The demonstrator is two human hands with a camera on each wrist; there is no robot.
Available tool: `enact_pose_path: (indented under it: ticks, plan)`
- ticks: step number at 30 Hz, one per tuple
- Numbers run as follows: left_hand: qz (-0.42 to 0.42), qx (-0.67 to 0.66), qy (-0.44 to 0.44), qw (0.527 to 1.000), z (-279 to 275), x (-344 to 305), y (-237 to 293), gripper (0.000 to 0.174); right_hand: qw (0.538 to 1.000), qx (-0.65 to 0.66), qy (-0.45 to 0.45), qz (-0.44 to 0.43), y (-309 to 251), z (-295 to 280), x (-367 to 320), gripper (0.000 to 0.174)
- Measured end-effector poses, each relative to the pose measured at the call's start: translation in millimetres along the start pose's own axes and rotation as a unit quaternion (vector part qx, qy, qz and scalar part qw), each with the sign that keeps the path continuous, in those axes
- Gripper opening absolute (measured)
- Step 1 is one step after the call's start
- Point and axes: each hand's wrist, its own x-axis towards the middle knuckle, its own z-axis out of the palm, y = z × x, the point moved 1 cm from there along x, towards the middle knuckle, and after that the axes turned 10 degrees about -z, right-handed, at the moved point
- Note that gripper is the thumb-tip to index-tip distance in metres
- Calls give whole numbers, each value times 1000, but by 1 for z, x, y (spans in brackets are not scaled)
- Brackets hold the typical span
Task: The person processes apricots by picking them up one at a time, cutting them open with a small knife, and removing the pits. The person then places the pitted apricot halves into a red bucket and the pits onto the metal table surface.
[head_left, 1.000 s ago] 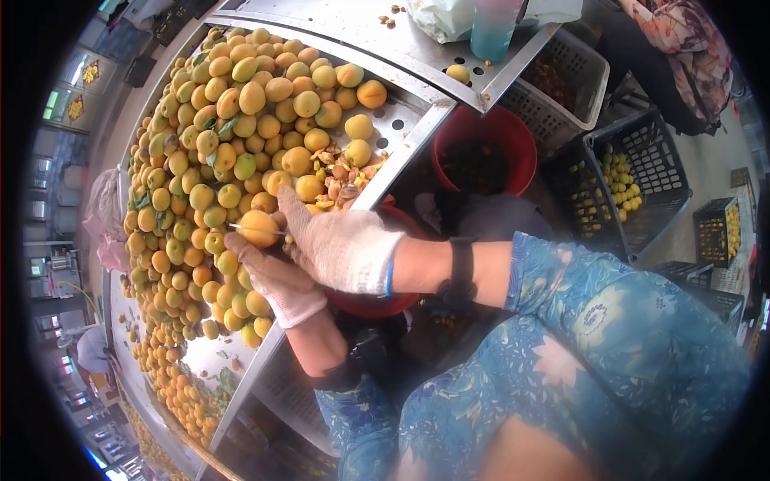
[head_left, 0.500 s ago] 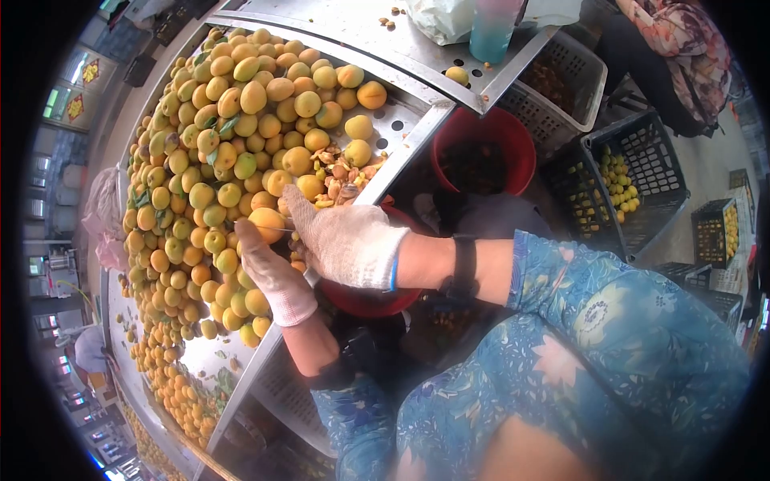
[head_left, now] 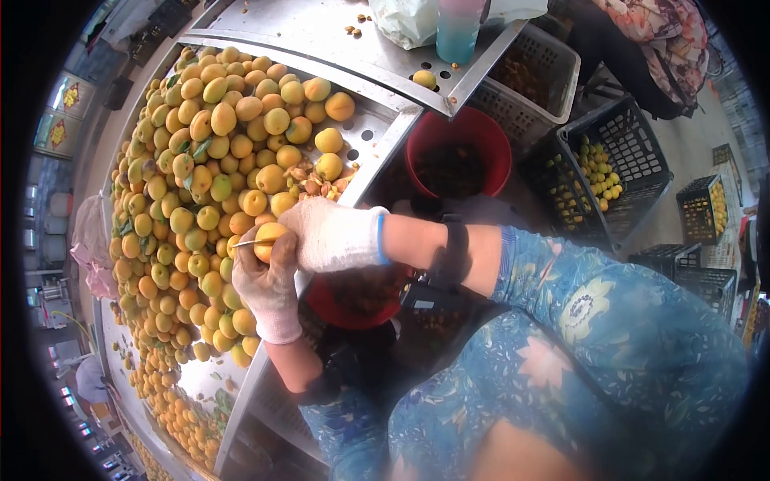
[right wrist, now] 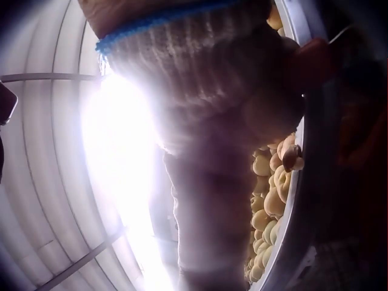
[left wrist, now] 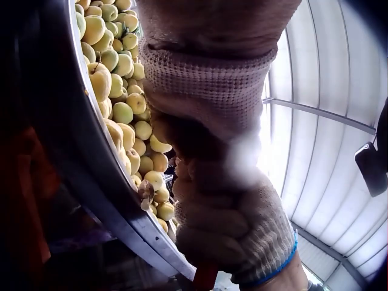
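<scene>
In the head view my gloved left hand (head_left: 269, 297), with the plain cuff, curls its fingers and thumb around a yellow-orange apricot (head_left: 272, 233). My right hand (head_left: 333, 236), its glove cuff edged in blue, grips a knife; the thin blade (head_left: 250, 242) lies across the apricot. A red handle (right wrist: 308, 65) sticks out of the right fist in the right wrist view. The two hands meet over the table's near edge, beside a big heap of apricots (head_left: 180, 216). The gloves hide the apricot in both wrist views.
Brown pits and scraps (head_left: 317, 180) lie on the metal table beside the heap. Below its edge stand a red bucket (head_left: 353, 309) and another red bucket (head_left: 499, 148). Crates, including a black crate (head_left: 642, 172), stand to the right. A person (head_left: 654, 48) sits at the upper right.
My left hand has gone from fairly straight fingers to curling round the apricot, its thumb now over it. The blade has shifted across the fruit. The whole view has shifted slightly.
</scene>
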Motion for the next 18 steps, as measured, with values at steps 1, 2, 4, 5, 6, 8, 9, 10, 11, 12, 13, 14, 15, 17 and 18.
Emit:
enact_pose_path:
  ticks: [1, 2, 4, 5, 6, 8, 9, 10, 11, 12, 13, 14, 15, 17, 18]
  plan:
    - [-15, -1, 8, 1000, 0, -1, 3, 33, 1000, 1, -1, 0, 6, 5, 4, 27]
    - [-10, 15, 5, 1000, 1, -2, 7, 35, 998, 55, 4, 24, 11, 8, 7, 28]
    - [-13, -15, 24, 1000, 6, -6, 4, 37, 984, 155, 0, 89, 21, 15, 11, 28]
    - [-14, -44, 43, 998, 7, -7, 3, 40, 984, 155, 0, 89, 17, 11, 10, 28]
    - [-67, -73, 4, 995, 3, -9, 2, 47, 972, 197, 9, 124, 12, 5, 7, 26]
    - [-69, -130, -3, 989, 4, -9, 8, 50, 913, 354, -21, 199, 14, 4, 3, 20]
    - [-71, -187, -10, 980, 5, -11, 12, 53, 913, 356, -21, 199, 18, 4, -3, 20]
    - [-79, -225, -19, 971, 6, -12, 17, 57, 834, 507, -2, 218, 4, -13, -14, 10]
    - [-79, -224, -19, 971, 5, -11, 16, 57, 731, 643, 17, 230, -4, -22, -20, 8]
    - [-89, -299, -30, 950, 3, -9, 12, 57, 686, 685, 44, 240, -7, -17, -21, 12]
    - [-99, -372, -40, 922, 2, -7, 10, 58, 686, 686, 44, 239, -7, -12, -20, 12]
    - [-117, -419, -31, 900, 2, -6, 9, 57, 698, 678, 41, 229, -5, -7, -15, 10]
    - [-116, -418, -28, 901, 0, -5, 8, 57, 709, 669, 36, 219, -4, -2, -11, 11]
    - [-133, -320, 41, 937, -6, -3, 7, 56, 832, 477, -55, 278, -11, -12, -6, 19]
    - [-111, -163, 82, 977, -5, -4, 12, 55, 832, 478, -57, 276, -11, -11, -4, 19]
